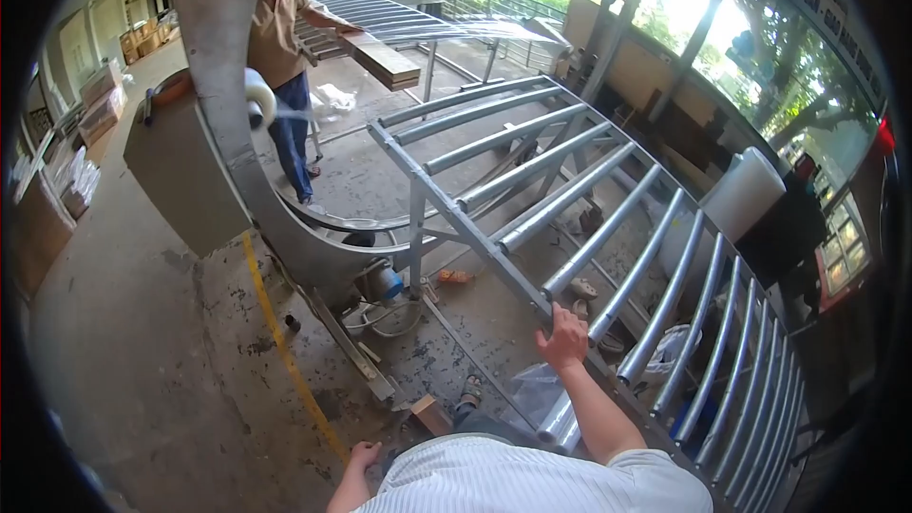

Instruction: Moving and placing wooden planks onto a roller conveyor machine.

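Observation:
My right hand (pixel 567 337) rests on the near side rail (pixel 454 214) of a grey metal roller conveyor, its fingers curled over the edge. Bare steel rollers (pixel 608 255) stretch away from it to the right. My left hand (pixel 365 456) hangs low beside my body, above the floor, with its fingers curled in and nothing visible in them. Across from me, a person (pixel 283 33) in a tan shirt holds a stack of flat brown boards (pixel 382 59) near a second roller conveyor (pixel 385 8).
A large grey ring-shaped wrapping machine (pixel 211 33) stands at the left, carrying a roll of clear film (pixel 258 98). A grey cabinet (pixel 185 176) adjoins it. Yellow tape (pixel 285 332) marks the floor. A brown block (pixel 432 414) lies near my feet. Behind the conveyor leans a big white roll (pixel 746 192).

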The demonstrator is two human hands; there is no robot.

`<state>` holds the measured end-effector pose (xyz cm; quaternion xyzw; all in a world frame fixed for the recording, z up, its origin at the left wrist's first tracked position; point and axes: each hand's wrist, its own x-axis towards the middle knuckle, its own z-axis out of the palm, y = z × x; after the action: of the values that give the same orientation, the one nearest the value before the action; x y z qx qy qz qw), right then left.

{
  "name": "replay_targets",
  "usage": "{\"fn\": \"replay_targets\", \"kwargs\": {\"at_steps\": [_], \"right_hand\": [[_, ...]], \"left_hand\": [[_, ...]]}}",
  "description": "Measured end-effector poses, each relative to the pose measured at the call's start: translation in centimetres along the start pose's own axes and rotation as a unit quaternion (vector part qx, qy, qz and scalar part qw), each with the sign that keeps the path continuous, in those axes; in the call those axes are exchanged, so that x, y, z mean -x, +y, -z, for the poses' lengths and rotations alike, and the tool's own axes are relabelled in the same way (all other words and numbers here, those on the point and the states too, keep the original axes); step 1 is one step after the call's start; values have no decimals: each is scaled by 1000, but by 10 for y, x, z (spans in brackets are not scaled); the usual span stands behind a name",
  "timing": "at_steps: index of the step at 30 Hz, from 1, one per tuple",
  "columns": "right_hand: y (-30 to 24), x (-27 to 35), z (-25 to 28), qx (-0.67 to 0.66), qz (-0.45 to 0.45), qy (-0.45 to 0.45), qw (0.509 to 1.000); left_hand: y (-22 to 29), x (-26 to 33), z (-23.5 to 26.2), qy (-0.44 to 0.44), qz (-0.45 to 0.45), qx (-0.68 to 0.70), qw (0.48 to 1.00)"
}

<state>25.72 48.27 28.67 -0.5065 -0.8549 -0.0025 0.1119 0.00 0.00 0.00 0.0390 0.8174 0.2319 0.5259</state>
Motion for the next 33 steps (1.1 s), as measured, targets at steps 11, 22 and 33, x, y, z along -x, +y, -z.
{"fn": "replay_targets", "kwargs": {"at_steps": [11, 22, 33], "right_hand": [[1, 0, -7, 15, 47, 69, 996], [-3, -13, -5, 7, 54, 50, 997], [34, 45, 4, -45, 107, 205, 972]], "left_hand": [[-20, -24, 11, 33, -42, -12, 999], [-64, 29, -19, -107, -44, -38, 993], [-62, 114, -17, -257, -178, -205, 928]]}}
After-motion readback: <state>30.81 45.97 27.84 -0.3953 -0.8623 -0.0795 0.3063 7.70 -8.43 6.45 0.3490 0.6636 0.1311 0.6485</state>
